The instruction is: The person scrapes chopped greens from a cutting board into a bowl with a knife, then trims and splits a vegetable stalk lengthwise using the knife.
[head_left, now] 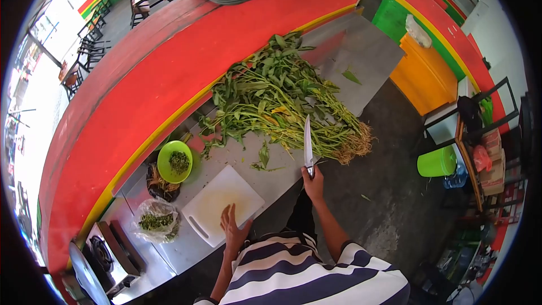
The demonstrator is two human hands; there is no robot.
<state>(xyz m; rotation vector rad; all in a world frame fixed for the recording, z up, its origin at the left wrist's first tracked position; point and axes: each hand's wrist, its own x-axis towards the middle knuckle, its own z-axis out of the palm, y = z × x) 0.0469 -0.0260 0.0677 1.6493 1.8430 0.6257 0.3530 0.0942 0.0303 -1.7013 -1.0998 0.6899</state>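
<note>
leafy green stalks with brown fibrous roots lie heaped on the grey metal counter, root ends at its near edge and seemingly jutting past it. the right hand is closed round the dark handle of a long silver-bladed knife, blade pointing towards the heap. the left hand holds nothing, its fingers spread over the white rectangular cutting board; whether they touch it i cannot tell. those roots could drag stalks to the floor if the heap were tugged. the splayed fingers could be nicked by a careless sweep of the blade. the board lies along the counter's edge, so leaning there might tip it.
</note>
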